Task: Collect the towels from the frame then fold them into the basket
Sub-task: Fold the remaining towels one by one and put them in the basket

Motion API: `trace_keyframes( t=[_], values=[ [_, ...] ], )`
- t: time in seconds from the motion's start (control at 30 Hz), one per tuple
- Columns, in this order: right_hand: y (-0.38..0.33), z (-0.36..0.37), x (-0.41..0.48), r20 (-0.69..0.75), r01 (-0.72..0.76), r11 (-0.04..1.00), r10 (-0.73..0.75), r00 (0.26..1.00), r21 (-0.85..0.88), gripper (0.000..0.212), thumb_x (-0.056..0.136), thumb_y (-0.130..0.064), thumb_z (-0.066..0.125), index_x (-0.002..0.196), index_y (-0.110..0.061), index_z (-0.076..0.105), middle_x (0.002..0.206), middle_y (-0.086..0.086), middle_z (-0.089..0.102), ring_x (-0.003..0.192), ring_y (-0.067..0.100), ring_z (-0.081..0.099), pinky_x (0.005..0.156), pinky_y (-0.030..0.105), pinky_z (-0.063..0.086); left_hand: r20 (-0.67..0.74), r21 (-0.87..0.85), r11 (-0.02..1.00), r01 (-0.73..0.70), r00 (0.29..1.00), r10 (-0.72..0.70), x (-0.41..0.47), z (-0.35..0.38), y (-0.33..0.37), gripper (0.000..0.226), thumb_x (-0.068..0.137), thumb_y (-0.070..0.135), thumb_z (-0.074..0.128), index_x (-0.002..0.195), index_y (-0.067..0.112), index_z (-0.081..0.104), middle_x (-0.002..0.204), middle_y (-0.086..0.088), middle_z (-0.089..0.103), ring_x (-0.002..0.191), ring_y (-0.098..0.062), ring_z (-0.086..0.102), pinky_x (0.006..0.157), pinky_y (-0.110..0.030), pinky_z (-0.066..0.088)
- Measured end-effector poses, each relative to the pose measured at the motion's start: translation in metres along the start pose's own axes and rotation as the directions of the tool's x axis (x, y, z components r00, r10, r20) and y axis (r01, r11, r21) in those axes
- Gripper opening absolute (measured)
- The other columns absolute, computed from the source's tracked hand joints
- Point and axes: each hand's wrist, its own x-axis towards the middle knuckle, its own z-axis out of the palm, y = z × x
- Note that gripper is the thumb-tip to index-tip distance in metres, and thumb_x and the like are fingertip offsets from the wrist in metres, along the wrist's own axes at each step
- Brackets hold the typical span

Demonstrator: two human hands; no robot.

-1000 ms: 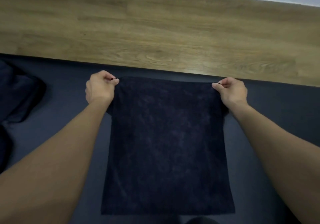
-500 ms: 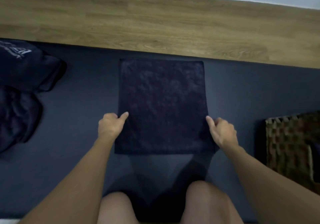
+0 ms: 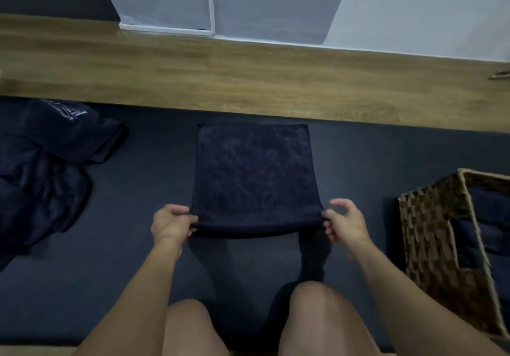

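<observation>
The left hand (image 3: 172,222) grasps the near left corner of the towel (image 3: 255,173), with the fingers curled under and the thumb on top. The right hand (image 3: 345,224) pinches the near right corner, while its upper fingers stay loose above the cloth. Both hands are therefore at the two ends of the near edge, which runs from left to right and is lifted a little from the mat (image 3: 138,245).

From this edge the towel extends straight away from the person, flat, toward the wooden floor (image 3: 248,79). It looks almost square, so I cannot say surely which axis is the long one. I judge the next fold will carry the near edge forward to the far edge.

The basket (image 3: 430,234) stands to the right, nearer the right hand (dark folded cloth already lies inside). A heap of dark towels (image 3: 47,162) waits at the left.
</observation>
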Motion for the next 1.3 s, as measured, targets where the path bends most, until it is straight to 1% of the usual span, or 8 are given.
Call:
trace_keyframes(
  t=[0.1, 0.27, 0.47, 0.63, 0.83, 1.03, 1.2, 1.3],
  values=[
    [-0.042, 0.005, 0.015, 0.068, 0.098, 0.986, -0.108, 0.992, 0.137, 0.005, 0.094, -0.013, 0.063, 0.089, -0.011, 0.064, 0.06, 0.006, 0.061, 0.042, 0.008, 0.056, 0.039, 0.016, 0.039, -0.013, -0.137, 0.972, -0.188, 0.982, 0.188, 0.016, 0.011, 0.038, 0.019, 0.082, -0.008, 0.069, 0.091, 0.008, 0.065, 0.088, -0.01, 0.065, 0.06, -0.018, 0.057, 0.039, -0.013, 0.044],
    [-0.103, 0.013, 0.068, 0.234, 0.123, 0.973, -0.168, 0.958, 0.195, 0.011, 0.092, -0.015, 0.065, 0.103, -0.015, 0.064, 0.093, 0.001, 0.077, 0.084, 0.013, 0.074, 0.045, 0.015, 0.044, 0.101, -0.258, 0.907, -0.332, 0.925, 0.367, 0.053, 0.028, 0.096, 0.011, 0.081, 0.006, 0.076, 0.088, 0.012, 0.071, 0.086, -0.005, 0.071, 0.081, -0.015, 0.067, 0.07, -0.017, 0.054],
    [-0.136, 0.042, 0.156, 0.054, 0.297, 0.949, -0.293, 0.955, -0.11, 0.01, 0.093, -0.02, 0.065, 0.085, -0.015, 0.067, 0.057, -0.002, 0.061, 0.043, 0.008, 0.053, 0.039, 0.018, 0.036, 0.149, 0.067, 0.9, -0.431, 0.896, 0.418, 0.127, 0.065, 0.136, 0.023, 0.082, -0.002, 0.072, 0.103, 0.008, 0.073, 0.068, 0.005, 0.068, 0.058, -0.004, 0.058, 0.056, -0.006, 0.049],
    [-0.135, 0.072, 0.217, -0.049, 0.321, 0.92, -0.34, 0.939, -0.227, 0.017, 0.083, -0.033, 0.076, 0.072, -0.025, 0.066, 0.07, -0.01, 0.062, 0.068, 0.009, 0.057, 0.064, 0.026, 0.045, -0.006, 0.26, 0.868, -0.424, 0.898, 0.44, 0.179, 0.091, 0.152, 0.013, 0.081, 0.021, 0.079, 0.093, 0.02, 0.076, 0.096, 0.001, 0.07, 0.089, -0.011, 0.064, 0.087, -0.02, 0.05],
    [-0.123, 0.092, 0.234, -0.189, 0.313, 0.796, -0.464, 0.866, -0.518, 0.023, 0.087, -0.04, 0.069, 0.095, -0.019, 0.063, 0.09, -0.004, 0.061, 0.09, 0.012, 0.055, 0.076, 0.021, 0.036, -0.06, 0.423, 0.816, -0.394, 0.887, 0.458, 0.198, 0.112, 0.156, 0.012, 0.08, 0.028, 0.08, 0.088, 0.023, 0.072, 0.096, 0.0, 0.069, 0.094, -0.014, 0.063, 0.082, -0.021, 0.045],
    [-0.131, 0.093, 0.219, 0.006, 0.31, 0.745, -0.38, 0.925, -0.59, 0.046, 0.089, -0.044, 0.067, 0.121, -0.012, 0.057, 0.104, -0.003, 0.054, 0.095, 0.012, 0.049, 0.079, 0.024, 0.036, -0.066, 0.521, 0.769, -0.371, 0.881, 0.469, 0.189, 0.099, 0.143, 0.04, 0.082, 0.045, 0.074, 0.108, 0.017, 0.065, 0.117, -0.005, 0.065, 0.115, -0.023, 0.058, 0.095, -0.032, 0.045],
    [-0.133, 0.083, 0.194, 0.012, 0.222, 0.936, -0.227, 0.974, -0.274, 0.026, 0.09, -0.031, 0.07, 0.108, -0.013, 0.065, 0.102, 0.001, 0.069, 0.091, 0.017, 0.065, 0.073, 0.032, 0.054, 0.039, 0.469, 0.859, -0.206, 0.976, 0.213, 0.161, 0.088, 0.127, 0.041, 0.077, 0.038, 0.08, 0.106, 0.015, 0.064, 0.119, -0.005, 0.063, 0.096, -0.02, 0.058, 0.077, -0.028, 0.045],
    [-0.109, 0.075, 0.162, -0.008, 0.152, 0.984, -0.153, 0.988, -0.094, 0.011, 0.089, -0.023, 0.07, 0.094, -0.021, 0.061, 0.09, 0.0, 0.068, 0.08, 0.016, 0.063, 0.053, 0.026, 0.044, 0.021, 0.4, 0.867, -0.297, 0.949, 0.315, 0.154, 0.093, 0.138, 0.04, 0.079, 0.032, 0.079, 0.115, 0.019, 0.065, 0.122, -0.001, 0.063, 0.108, -0.018, 0.058, 0.092, -0.03, 0.045]
  ],
)
